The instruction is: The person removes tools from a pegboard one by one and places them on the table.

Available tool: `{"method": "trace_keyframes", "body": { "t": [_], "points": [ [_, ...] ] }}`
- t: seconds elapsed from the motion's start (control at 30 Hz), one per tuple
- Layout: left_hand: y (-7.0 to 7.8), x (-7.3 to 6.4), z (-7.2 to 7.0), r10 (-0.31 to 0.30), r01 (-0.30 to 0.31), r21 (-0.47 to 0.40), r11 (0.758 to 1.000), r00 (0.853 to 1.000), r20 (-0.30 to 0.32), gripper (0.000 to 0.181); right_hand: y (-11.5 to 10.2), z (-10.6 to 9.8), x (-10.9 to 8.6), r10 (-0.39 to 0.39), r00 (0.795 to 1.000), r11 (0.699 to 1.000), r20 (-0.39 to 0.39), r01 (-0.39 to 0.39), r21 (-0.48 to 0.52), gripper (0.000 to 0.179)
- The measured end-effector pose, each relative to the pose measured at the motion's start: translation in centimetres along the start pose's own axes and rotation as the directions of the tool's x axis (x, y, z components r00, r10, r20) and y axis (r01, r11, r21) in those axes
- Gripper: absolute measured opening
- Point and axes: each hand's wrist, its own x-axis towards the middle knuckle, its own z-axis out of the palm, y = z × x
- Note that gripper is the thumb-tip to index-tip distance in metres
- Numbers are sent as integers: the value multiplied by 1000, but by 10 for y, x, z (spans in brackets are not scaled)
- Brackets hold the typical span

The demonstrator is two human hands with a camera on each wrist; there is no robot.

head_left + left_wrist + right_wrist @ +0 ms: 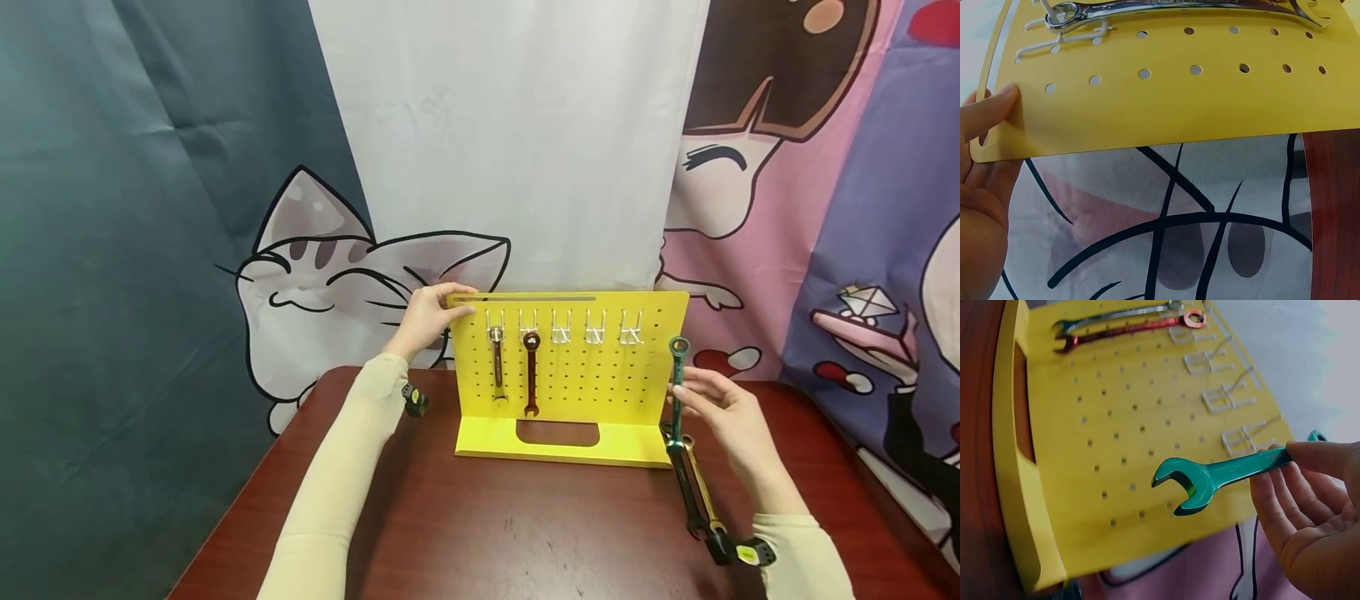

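Note:
A yellow pegboard (570,392) stands on the table. My left hand (429,318) grips its upper left corner, with the thumb (999,106) on the front face and the other fingers behind. In my right hand (723,417) is a green combination wrench (1241,467), pinched by the handle between thumb and fingers, upright beside the board's right edge. A silver wrench (498,367) hangs from the leftmost hook, and a red wrench (532,375) from the one beside it. Three more white hooks, including a middle hook (595,327), hold nothing.
A black wrench (686,492) and a gold wrench (703,483) lie on the reddish-brown table (450,525) at the right, below my right hand. Behind the board hangs a printed curtain (510,150). The board's yellow base (487,437) has a cut-out in its middle.

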Motion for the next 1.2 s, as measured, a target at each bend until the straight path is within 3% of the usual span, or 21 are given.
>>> {"method": "trace_keyframes", "body": {
  "t": [0.17, 0.53, 1.2],
  "points": [
    [-2, 0, 0, -5, 5, -7, 1000, 1000, 8, 26, 8, -19, -6, 11, 1000, 1000, 8, -11, -10, 32],
    [-2, 0, -1, 24, -24, 21, 999, 1000, 1, 26, 25, -47, -16, 134, 991, 961, 11, -127, -247, 47],
    [-3, -1, 3, 49, -47, 55, 997, 999, -24, 27, 58, -64, -23, 304, 945, 930, 123, -266, -253, 48]
  ]
}}
